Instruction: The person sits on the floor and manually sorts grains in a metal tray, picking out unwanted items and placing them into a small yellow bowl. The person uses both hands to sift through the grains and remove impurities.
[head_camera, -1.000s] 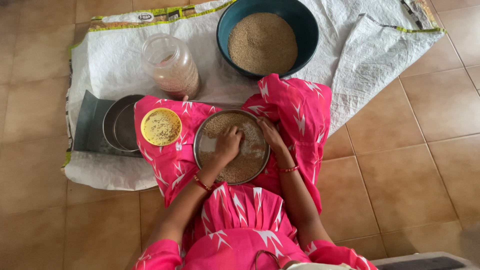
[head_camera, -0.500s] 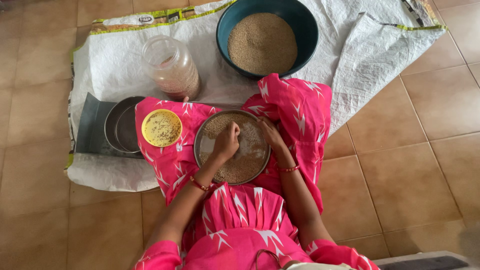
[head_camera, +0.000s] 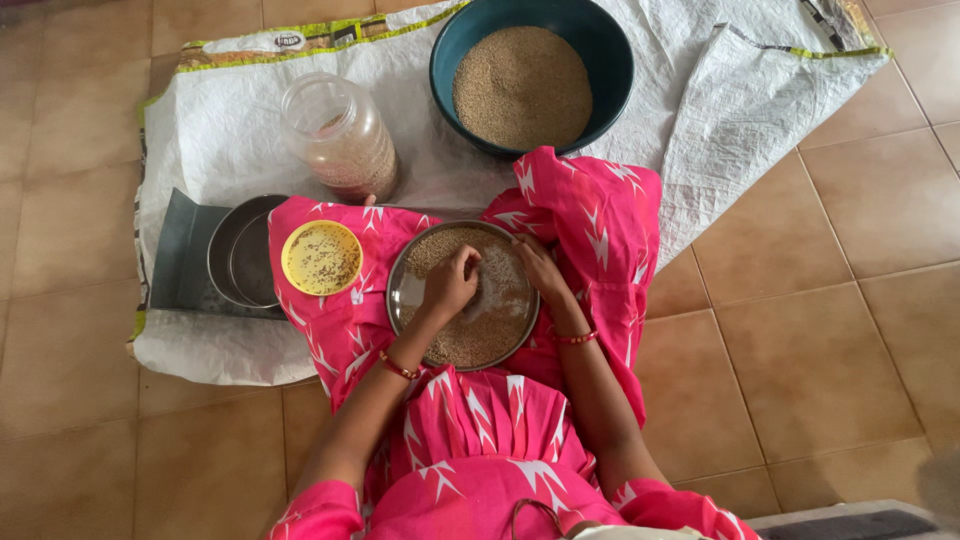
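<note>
A round steel plate (head_camera: 403, 296) rests on my lap on the pink patterned cloth. It holds brown grain (head_camera: 470, 340), with a bare strip swept through the middle. My left hand (head_camera: 450, 283) is over the plate's middle, its fingers bunched together with the tips down in the grain. Whether anything is pinched between them is hidden. My right hand (head_camera: 542, 268) grips the plate's upper right rim, with the fingers lying over the edge. Both wrists wear a thin red bangle.
A small yellow bowl (head_camera: 321, 257) of dark bits sits on my left knee. Stacked steel pans (head_camera: 238, 262) lie beside it on a grey sheet. A clear jar (head_camera: 342, 135) and a teal basin (head_camera: 445, 60) of grain stand on a white sack (head_camera: 220, 130) over tan floor tiles.
My left hand has drawn its fingers from a flat spread into a tight bunch and shifted slightly left and up. My right hand has stayed on the rim.
</note>
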